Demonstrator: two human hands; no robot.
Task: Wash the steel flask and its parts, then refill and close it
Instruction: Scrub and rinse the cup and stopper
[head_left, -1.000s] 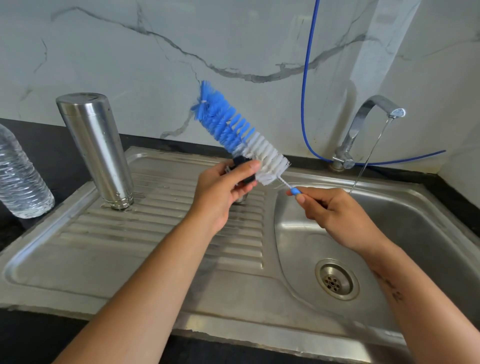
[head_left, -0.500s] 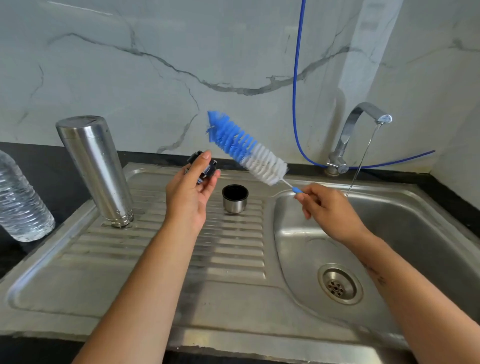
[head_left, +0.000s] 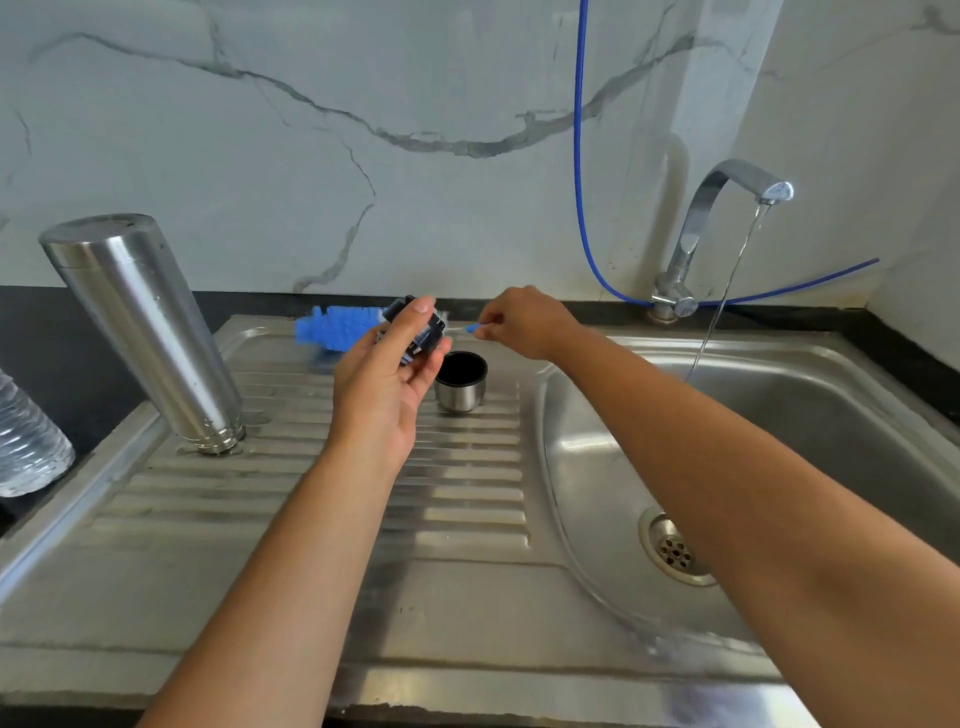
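The steel flask body (head_left: 143, 332) stands upside down on the drainboard at the left, mouth down. A steel cup lid (head_left: 461, 383) sits open-side up near the drainboard's back right. My left hand (head_left: 387, 382) holds the black stopper (head_left: 423, 332) between thumb and fingers, just above and left of the cup lid. My right hand (head_left: 522, 322) pinches the thin wire handle of the blue and white bottle brush (head_left: 337, 328), which lies low along the back rim of the sink unit, its white part hidden behind the stopper.
The tap (head_left: 727, 208) runs a thin stream into the sink basin (head_left: 779, 415), with the drain (head_left: 675, 553) at the bottom. A blue hose (head_left: 579, 156) hangs down the marble wall. A clear plastic water bottle (head_left: 26, 447) stands on the black counter at far left.
My right hand has swung the brush from upright in the air down to the back edge of the drainboard. My left hand has kept the stopper and shifted right toward the cup lid.
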